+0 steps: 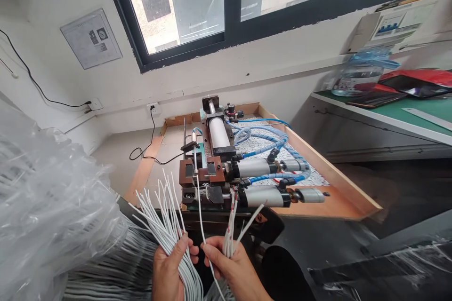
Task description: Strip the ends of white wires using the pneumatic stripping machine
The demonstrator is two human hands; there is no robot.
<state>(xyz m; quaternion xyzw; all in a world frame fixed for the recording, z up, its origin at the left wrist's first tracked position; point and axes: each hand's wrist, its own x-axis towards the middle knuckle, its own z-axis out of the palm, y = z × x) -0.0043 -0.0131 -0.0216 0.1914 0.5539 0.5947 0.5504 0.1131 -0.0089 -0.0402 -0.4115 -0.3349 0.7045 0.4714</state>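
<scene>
A thick bundle of white cables [165, 230] is wrapped in my left hand [173, 265], their loose ends fanned upward. My right hand [229, 261] pinches one single white cable [202, 218] between thumb and finger. That cable's upper end reaches the brown jaws of a pneumatic machine [203, 169]. Several more cables [231, 230], some with red showing near their ends, are also held in my right hand and point upward. Both hands are close together in front of the machine, fingers closed.
Clear plastic wrapping [52, 197] fills the left side, over more cables [109, 268]. A wooden-edged tray [318, 157] with white scraps surrounds the machine. On the right, a green-topped table [423, 110] holds a plastic jug [360, 75], a phone and a metal ruler.
</scene>
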